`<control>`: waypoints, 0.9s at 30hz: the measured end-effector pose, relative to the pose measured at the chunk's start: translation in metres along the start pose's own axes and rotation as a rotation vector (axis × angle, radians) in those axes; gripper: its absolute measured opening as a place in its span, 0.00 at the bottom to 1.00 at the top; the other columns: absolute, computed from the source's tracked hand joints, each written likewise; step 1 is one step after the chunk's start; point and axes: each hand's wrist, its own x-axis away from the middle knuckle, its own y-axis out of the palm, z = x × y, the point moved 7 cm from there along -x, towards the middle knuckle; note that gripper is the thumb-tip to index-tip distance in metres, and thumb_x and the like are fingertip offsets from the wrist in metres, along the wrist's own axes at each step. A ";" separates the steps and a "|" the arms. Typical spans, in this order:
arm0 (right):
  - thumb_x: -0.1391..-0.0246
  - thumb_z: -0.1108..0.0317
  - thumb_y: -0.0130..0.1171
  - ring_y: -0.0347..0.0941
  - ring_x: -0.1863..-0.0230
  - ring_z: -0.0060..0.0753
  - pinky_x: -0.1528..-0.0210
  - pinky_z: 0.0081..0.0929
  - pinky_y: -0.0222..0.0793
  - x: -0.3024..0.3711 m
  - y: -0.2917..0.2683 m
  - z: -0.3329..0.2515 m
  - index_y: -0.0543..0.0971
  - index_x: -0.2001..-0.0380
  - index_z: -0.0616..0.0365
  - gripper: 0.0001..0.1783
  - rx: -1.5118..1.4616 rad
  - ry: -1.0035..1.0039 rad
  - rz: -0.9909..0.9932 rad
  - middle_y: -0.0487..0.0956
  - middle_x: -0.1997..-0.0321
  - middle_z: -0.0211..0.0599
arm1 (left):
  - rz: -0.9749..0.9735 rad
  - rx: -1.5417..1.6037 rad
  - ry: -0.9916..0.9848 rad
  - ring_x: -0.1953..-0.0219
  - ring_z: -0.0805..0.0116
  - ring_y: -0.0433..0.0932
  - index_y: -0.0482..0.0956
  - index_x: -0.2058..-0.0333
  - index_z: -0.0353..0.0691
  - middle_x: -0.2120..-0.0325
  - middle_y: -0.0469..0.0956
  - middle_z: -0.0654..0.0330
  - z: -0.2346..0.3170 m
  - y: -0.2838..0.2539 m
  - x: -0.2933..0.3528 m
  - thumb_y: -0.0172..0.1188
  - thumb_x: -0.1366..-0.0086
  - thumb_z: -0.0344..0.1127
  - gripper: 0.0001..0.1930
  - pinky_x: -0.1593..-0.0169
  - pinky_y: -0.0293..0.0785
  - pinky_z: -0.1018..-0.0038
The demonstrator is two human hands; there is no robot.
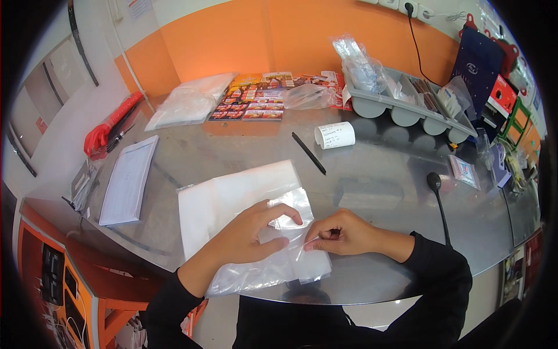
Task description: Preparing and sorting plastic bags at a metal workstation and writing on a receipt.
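Observation:
A stack of white and clear plastic bags lies near the table's front edge. Over it is my left hand, thumb and fingers curved but apart, with nothing gripped between them. A small shiny folded piece of clear plastic rests just beyond its fingertips. At the stack's right side, my right hand pinches the edge of a clear plastic bag between thumb and forefinger. The bag's nearer part lies loose and wrinkled.
Beyond the stack are a black pen and a curled paper slip. A paper pad lies left, a microphone stands right. Further back are more plastic bags, colourful leaflets and a grey compartment tray.

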 end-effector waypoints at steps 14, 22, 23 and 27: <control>0.47 0.54 0.67 0.63 0.83 0.31 0.78 0.30 0.56 0.005 -0.013 -0.032 0.76 0.64 0.53 0.17 0.280 -0.263 0.094 0.65 0.85 0.31 | 0.376 0.167 -0.097 0.74 0.55 0.77 0.74 0.58 0.42 0.66 0.77 0.52 -0.006 -0.010 0.001 0.57 0.34 0.32 0.07 0.67 0.74 0.69; 0.50 0.62 0.70 0.57 0.85 0.25 0.78 0.25 0.55 0.001 -0.003 -0.005 0.81 0.69 0.52 0.10 0.240 -0.026 0.031 0.64 0.87 0.28 | 0.097 0.032 -0.001 0.68 0.55 0.75 0.74 0.56 0.44 0.66 0.77 0.55 -0.010 -0.005 -0.001 0.56 0.35 0.31 0.09 0.61 0.71 0.66; 0.46 0.63 0.67 0.56 0.85 0.23 0.79 0.25 0.53 0.000 -0.003 -0.002 0.80 0.67 0.53 0.08 0.140 -0.041 0.056 0.64 0.87 0.29 | 0.032 -0.038 0.075 0.66 0.57 0.74 0.74 0.56 0.44 0.67 0.77 0.56 -0.006 -0.001 -0.001 0.58 0.36 0.31 0.10 0.60 0.71 0.66; 0.43 0.68 0.63 0.52 0.84 0.18 0.80 0.23 0.51 0.002 -0.009 0.007 0.80 0.65 0.58 0.06 -0.147 -0.031 0.233 0.66 0.85 0.30 | 0.075 -0.123 0.019 0.61 0.59 0.75 0.77 0.60 0.42 0.64 0.80 0.60 0.011 0.000 0.001 0.60 0.40 0.28 0.09 0.55 0.71 0.67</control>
